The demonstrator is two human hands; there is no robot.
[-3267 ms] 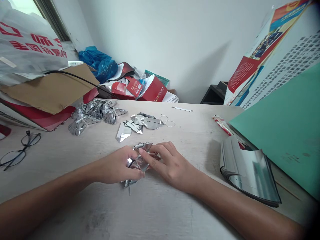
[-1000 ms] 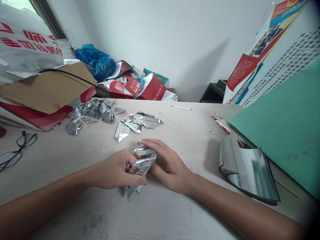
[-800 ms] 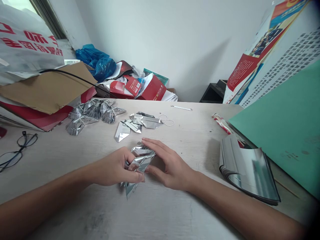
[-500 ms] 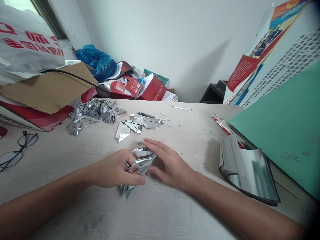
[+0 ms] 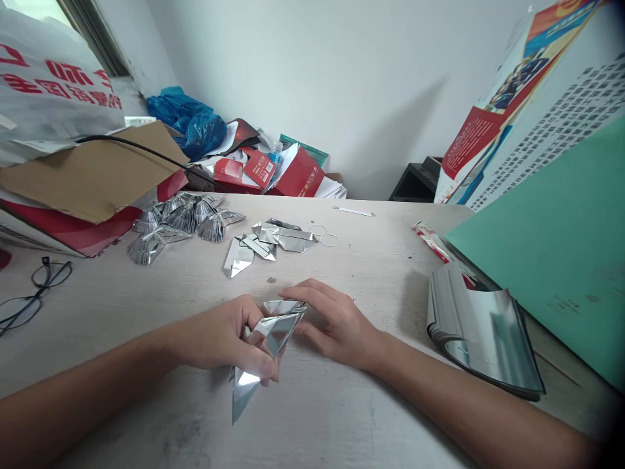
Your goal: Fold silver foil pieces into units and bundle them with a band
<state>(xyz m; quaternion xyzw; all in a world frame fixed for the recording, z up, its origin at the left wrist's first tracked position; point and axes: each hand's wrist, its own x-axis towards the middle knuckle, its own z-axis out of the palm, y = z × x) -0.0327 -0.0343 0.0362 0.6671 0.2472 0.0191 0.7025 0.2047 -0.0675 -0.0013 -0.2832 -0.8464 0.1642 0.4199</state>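
Note:
Folded silver paper (image 5: 278,329) is held between my two hands above the table, its shiny layers fanned apart and a pointed end sticking out toward me. My left hand (image 5: 227,335) grips it, thumb on top and fingers partly hidden behind. At the far right end of the paper, my right hand (image 5: 336,322) has its curled fingers and thumb around the edge. Beyond my hands lie several flat folded silver pieces (image 5: 288,238), with two thin white rings (image 5: 329,240) beside them. Farther left sit several pleated, fan-shaped silver pieces (image 5: 183,215).
A stack of silver sheets (image 5: 488,345) lies at right beside a green board (image 5: 551,247). Eyeglasses (image 5: 41,293) rest at left near a cardboard flap (image 5: 97,176). Red boxes (image 5: 300,176) and a blue plastic bag (image 5: 188,124) are piled at the back.
The silver paper has tilted in my left hand, and its near point now extends farther toward me. My right hand's fingers have lowered slightly at its far end.

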